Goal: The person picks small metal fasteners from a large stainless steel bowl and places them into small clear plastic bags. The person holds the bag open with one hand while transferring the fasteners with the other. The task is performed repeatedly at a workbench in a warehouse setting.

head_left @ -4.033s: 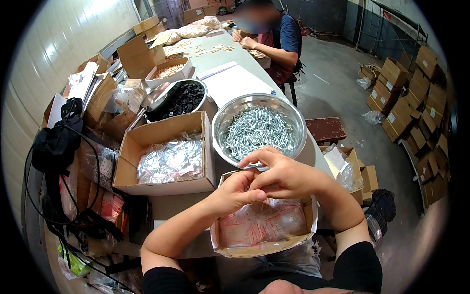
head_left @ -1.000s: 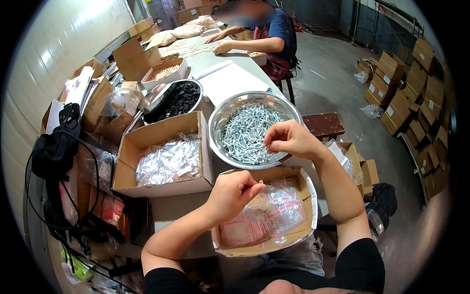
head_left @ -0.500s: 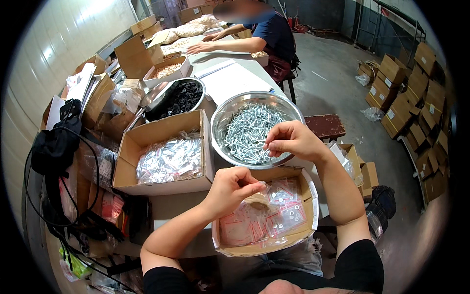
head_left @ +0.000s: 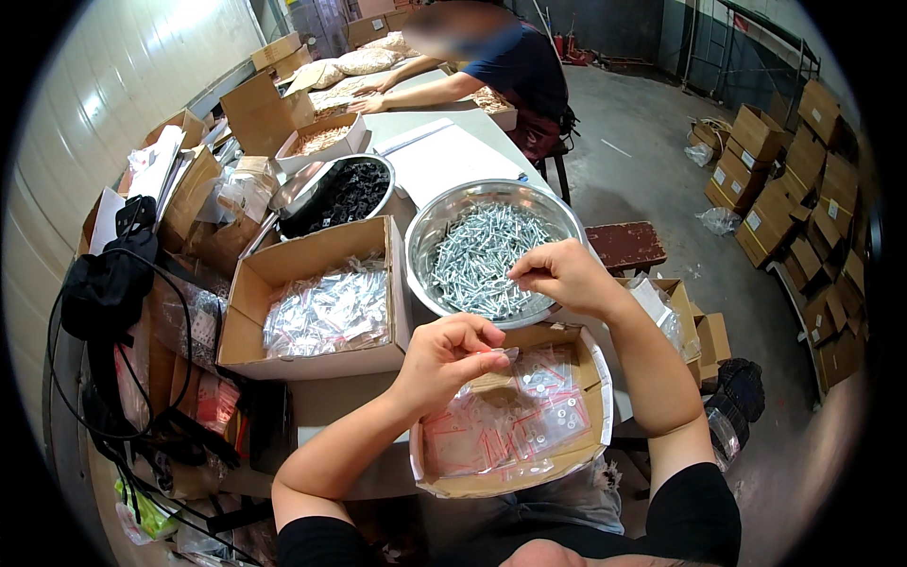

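Observation:
My left hand (head_left: 446, 361) is closed in a pinch on a small clear plastic bag (head_left: 511, 353), above a shallow cardboard box (head_left: 605, 397). Inside that box lie several flat zip bags (head_left: 557, 420) with red edges, some holding small round pieces. Over the right side of a steel bowl (head_left: 413, 236) is my right hand (head_left: 570, 278), thumb and fingertips pressed together just at the heap of silvery screws (head_left: 487, 260). Whatever those fingertips hold is too small to make out.
Left of the bowl, a cardboard box (head_left: 312, 227) holds packed clear bags (head_left: 331, 302). Behind it stands a pan of black parts (head_left: 345, 194). White paper (head_left: 453, 165) lies on the table. Across it, a co-worker (head_left: 515, 71) reaches over small tan pieces. Stacked cartons (head_left: 794, 189) stand at right.
My right hand has lowered slightly toward the screws, its fingers drawn together. The left hand has shifted a little and the bag shows more. The co-worker's arms have moved farther away.

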`<state>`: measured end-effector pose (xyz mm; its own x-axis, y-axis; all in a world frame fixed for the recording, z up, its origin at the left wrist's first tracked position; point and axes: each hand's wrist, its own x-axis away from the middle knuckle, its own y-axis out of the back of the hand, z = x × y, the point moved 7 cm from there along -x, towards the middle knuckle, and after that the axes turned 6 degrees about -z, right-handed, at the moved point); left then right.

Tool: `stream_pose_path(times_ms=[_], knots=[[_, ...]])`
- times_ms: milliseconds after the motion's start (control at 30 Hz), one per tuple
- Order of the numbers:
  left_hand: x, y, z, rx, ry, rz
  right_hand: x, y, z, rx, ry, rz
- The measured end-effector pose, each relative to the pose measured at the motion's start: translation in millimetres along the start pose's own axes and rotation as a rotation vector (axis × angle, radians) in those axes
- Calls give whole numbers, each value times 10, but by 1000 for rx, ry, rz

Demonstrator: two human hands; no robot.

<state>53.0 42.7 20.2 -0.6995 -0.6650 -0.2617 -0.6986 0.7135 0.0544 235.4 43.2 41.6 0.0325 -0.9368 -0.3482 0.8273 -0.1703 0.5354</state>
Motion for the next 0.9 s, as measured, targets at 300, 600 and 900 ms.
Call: stream_pose_path(times_ms=[300,600,900], knots=[[22,-100,102,211,323,60,175,-39,506,-529,10,187],[10,-90,102,275,288,35,250,-74,738,-207,188,179],[16,-162,200,-5,227,196,352,-251,902,-159,371,180]])
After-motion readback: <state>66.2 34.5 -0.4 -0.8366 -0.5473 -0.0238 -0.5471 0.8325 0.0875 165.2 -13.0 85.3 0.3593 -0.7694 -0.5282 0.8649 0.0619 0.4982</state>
